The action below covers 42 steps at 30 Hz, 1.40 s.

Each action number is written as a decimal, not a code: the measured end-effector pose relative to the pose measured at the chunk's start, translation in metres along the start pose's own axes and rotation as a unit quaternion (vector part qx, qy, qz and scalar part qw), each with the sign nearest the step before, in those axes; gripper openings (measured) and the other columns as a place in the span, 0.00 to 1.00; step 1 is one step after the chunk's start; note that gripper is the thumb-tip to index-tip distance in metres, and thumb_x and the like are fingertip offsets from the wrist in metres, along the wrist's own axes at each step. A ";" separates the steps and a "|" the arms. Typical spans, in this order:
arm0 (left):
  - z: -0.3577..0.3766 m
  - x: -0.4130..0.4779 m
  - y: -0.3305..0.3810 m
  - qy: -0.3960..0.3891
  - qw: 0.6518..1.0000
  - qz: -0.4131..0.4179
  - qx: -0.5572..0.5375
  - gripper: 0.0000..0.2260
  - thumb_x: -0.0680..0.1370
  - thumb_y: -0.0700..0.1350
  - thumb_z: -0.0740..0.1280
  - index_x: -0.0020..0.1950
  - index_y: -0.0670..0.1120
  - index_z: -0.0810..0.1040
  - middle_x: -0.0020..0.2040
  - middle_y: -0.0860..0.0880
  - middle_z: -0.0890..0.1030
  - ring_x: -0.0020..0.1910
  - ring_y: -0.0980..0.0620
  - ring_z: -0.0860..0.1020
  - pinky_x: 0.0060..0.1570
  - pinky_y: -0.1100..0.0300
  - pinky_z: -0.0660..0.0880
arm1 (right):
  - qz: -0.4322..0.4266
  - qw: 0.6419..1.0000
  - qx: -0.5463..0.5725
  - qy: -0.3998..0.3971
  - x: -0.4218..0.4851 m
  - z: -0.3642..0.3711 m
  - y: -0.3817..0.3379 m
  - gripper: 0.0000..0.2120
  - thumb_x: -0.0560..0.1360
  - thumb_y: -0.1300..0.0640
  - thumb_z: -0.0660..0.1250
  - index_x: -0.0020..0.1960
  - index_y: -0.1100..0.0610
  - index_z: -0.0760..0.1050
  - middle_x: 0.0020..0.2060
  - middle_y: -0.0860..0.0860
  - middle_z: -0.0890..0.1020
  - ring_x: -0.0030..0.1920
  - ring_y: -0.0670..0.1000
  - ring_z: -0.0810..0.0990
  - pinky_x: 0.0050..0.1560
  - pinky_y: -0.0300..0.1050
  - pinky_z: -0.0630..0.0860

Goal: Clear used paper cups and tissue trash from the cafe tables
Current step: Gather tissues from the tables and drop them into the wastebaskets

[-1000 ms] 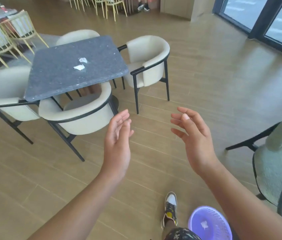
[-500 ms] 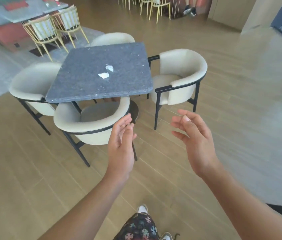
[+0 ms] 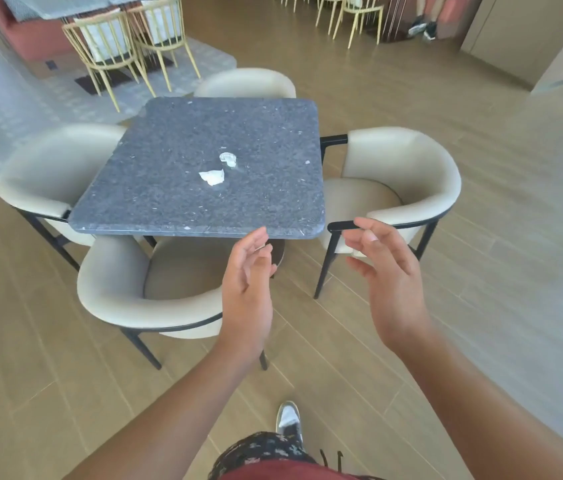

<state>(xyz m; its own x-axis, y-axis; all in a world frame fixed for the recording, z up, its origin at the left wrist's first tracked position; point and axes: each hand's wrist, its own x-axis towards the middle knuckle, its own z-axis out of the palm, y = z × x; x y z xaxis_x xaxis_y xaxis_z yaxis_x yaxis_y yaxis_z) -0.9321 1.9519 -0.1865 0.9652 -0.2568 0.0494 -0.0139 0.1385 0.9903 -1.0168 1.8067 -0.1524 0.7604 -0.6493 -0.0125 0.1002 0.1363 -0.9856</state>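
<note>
The grey table (image 3: 176, 202) with two tissue scraps (image 3: 211, 177) has drawn nearer; left hand (image 3: 247, 289) and right hand (image 3: 389, 282) remain empty, fingers relaxed, ready to reach.

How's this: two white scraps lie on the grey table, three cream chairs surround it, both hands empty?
Not quite: the head view shows four cream chairs round the grey table, one per side. Two white scraps lie on it; the left hand and right hand are empty.
</note>
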 end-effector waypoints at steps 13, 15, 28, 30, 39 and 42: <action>0.045 0.180 -0.039 0.100 0.994 -0.028 0.021 0.15 0.79 0.51 0.63 0.65 0.55 0.77 0.65 0.51 0.80 0.67 0.55 0.78 0.74 0.45 0.71 | 0.048 0.995 0.035 -0.081 0.231 0.038 0.032 0.15 0.76 0.49 0.66 0.61 0.53 0.79 0.54 0.50 0.85 0.57 0.48 0.84 0.62 0.50 0.80; 0.055 0.210 -0.049 0.128 0.991 -0.027 0.022 0.15 0.79 0.52 0.64 0.65 0.56 0.77 0.65 0.51 0.80 0.68 0.54 0.78 0.74 0.44 0.70 | 0.055 0.992 0.039 -0.104 0.272 0.043 0.041 0.13 0.76 0.50 0.66 0.59 0.51 0.80 0.55 0.51 0.84 0.57 0.48 0.83 0.62 0.52 0.80; 0.095 0.364 -0.081 0.312 0.949 -0.040 0.030 0.13 0.80 0.49 0.65 0.64 0.58 0.77 0.66 0.49 0.79 0.67 0.49 0.77 0.72 0.45 0.72 | 0.086 0.961 0.030 -0.261 0.490 0.095 0.067 0.17 0.74 0.45 0.70 0.60 0.51 0.79 0.56 0.53 0.81 0.60 0.51 0.80 0.61 0.50 0.78; 0.093 0.376 -0.083 0.323 0.945 -0.041 0.036 0.15 0.79 0.50 0.65 0.65 0.57 0.77 0.66 0.50 0.79 0.68 0.51 0.77 0.72 0.46 0.72 | 0.092 0.958 0.027 -0.271 0.505 0.105 0.071 0.15 0.77 0.48 0.68 0.61 0.52 0.79 0.56 0.53 0.82 0.60 0.52 0.80 0.62 0.51 0.78; 0.058 0.428 -0.106 0.314 0.946 -0.054 0.063 0.14 0.82 0.48 0.67 0.67 0.58 0.75 0.67 0.53 0.78 0.67 0.59 0.76 0.63 0.63 0.74 | 0.101 0.956 0.005 -0.275 0.538 0.150 0.090 0.19 0.72 0.41 0.69 0.60 0.47 0.80 0.60 0.51 0.82 0.63 0.51 0.80 0.62 0.49 0.78; 0.037 0.459 -0.138 0.301 0.940 -0.099 0.123 0.15 0.84 0.44 0.66 0.69 0.57 0.73 0.69 0.54 0.76 0.66 0.61 0.75 0.61 0.66 0.75 | 0.101 0.955 -0.011 -0.279 0.544 0.165 0.099 0.16 0.74 0.42 0.69 0.59 0.47 0.80 0.61 0.52 0.82 0.65 0.52 0.80 0.62 0.49 0.78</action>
<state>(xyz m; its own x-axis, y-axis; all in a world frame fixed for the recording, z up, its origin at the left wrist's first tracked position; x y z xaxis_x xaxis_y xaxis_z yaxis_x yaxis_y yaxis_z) -0.4967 1.7796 -0.2956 0.9271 0.3445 -0.1476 0.1923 -0.0992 0.9763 -0.4876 1.5904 -0.2293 0.9869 -0.1118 -0.1166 -0.0930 0.1974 -0.9759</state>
